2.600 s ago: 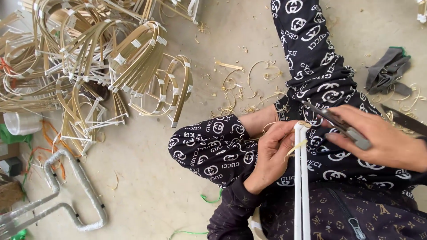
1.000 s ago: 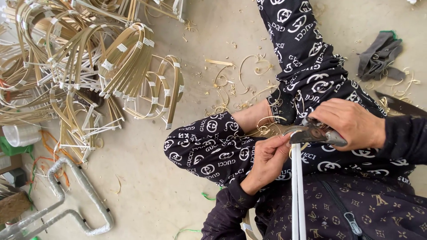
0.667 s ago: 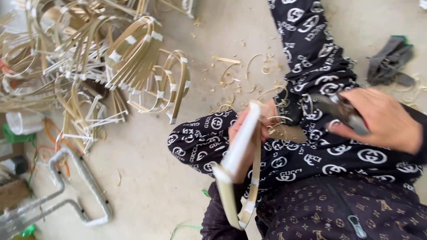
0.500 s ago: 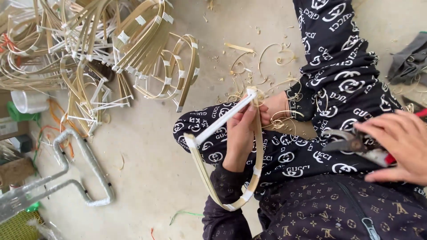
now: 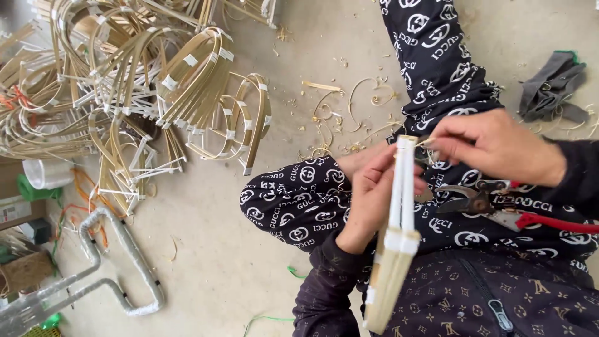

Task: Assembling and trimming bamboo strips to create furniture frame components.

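My left hand (image 5: 373, 195) grips a bent bamboo strip frame (image 5: 398, 243) bound with white tape and holds it upright over my lap. My right hand (image 5: 494, 147) pinches the frame's top end with its fingertips. Pliers with red handles (image 5: 493, 206) lie on my thigh just below the right hand, held by neither hand. My legs in black patterned trousers (image 5: 299, 200) are folded under the work.
A big heap of similar bent bamboo frames (image 5: 143, 93) fills the floor at upper left. Curled bamboo shavings (image 5: 349, 112) lie by my knee. A grey cloth (image 5: 552, 84) is at upper right. A bent wrapped metal tube (image 5: 118, 249) and small boxes (image 5: 19, 209) lie at lower left.
My left hand has turned the frame from slanted to upright. My right hand has let go of the pliers, which now rest on my thigh, and has moved up to the frame's top end.
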